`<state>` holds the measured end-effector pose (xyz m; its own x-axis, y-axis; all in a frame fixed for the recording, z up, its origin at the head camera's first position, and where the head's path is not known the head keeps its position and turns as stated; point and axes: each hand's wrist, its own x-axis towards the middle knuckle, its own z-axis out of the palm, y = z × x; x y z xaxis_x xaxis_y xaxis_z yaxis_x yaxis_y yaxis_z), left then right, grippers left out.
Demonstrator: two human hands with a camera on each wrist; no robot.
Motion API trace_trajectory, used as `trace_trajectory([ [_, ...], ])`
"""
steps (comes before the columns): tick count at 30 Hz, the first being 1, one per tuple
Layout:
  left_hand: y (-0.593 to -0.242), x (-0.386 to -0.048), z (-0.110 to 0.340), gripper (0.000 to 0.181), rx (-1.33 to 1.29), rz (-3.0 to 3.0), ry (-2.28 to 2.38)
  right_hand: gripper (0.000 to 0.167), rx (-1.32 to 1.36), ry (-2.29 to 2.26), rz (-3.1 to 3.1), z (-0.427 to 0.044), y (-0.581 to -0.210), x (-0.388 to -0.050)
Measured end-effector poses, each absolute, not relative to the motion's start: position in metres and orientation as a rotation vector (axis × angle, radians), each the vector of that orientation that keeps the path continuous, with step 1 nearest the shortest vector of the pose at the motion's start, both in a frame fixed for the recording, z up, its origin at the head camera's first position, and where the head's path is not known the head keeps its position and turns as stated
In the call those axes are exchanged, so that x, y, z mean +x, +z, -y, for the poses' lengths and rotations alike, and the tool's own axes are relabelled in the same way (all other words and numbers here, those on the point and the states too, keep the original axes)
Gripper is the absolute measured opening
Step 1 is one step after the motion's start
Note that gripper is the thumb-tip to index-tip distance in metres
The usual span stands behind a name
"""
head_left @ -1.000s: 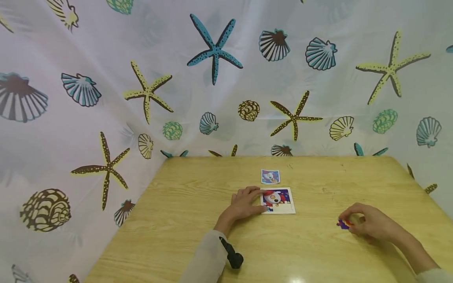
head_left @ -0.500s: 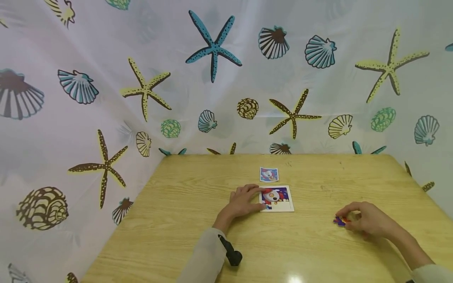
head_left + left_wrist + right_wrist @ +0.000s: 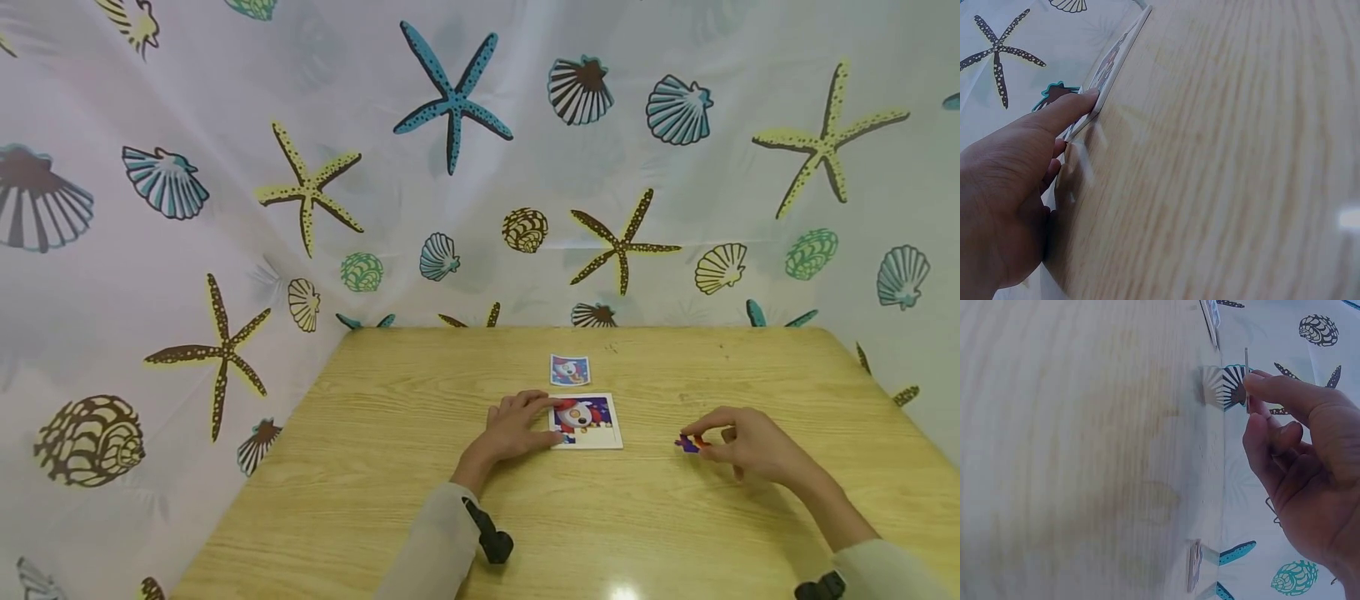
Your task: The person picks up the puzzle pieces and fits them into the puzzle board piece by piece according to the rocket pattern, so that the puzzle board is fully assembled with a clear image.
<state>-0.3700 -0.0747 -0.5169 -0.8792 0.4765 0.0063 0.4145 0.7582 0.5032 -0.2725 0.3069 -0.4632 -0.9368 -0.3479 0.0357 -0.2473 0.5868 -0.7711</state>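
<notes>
A white-framed jigsaw puzzle (image 3: 606,443), partly filled with a white, red and purple cartoon picture, lies on the wooden table. My left hand (image 3: 512,432) rests at its left side, the index finger on the upper part and the thumb at the lower edge. In the left wrist view that thumb (image 3: 1075,106) presses against the board's edge. To the right of the board, my right hand (image 3: 757,446) pinches a purple, red and yellow puzzle piece (image 3: 690,443) between thumb and index finger. Seen edge-on in the right wrist view, the piece (image 3: 1247,359) is a thin line.
A small picture card (image 3: 570,370) showing a similar cartoon lies just behind the board. The wooden table (image 3: 390,467) ends against a white curtain (image 3: 480,200) printed with starfish and shells. One small flat thing (image 3: 1194,565) with a pale edge shows low in the right wrist view.
My right hand has moved left and farther from me, toward the board, with the puzzle piece still pinched. The left hand keeps its place at the board. The head view shifted slightly at first.
</notes>
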Motion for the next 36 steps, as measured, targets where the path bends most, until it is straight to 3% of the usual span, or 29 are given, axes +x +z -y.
trace_trajectory([
  [36,-0.512,-0.364,0.074,0.063,0.714,-2.829,0.769,0.024,-0.475,-1.280,-2.675,-0.214,-0.475,-0.312],
])
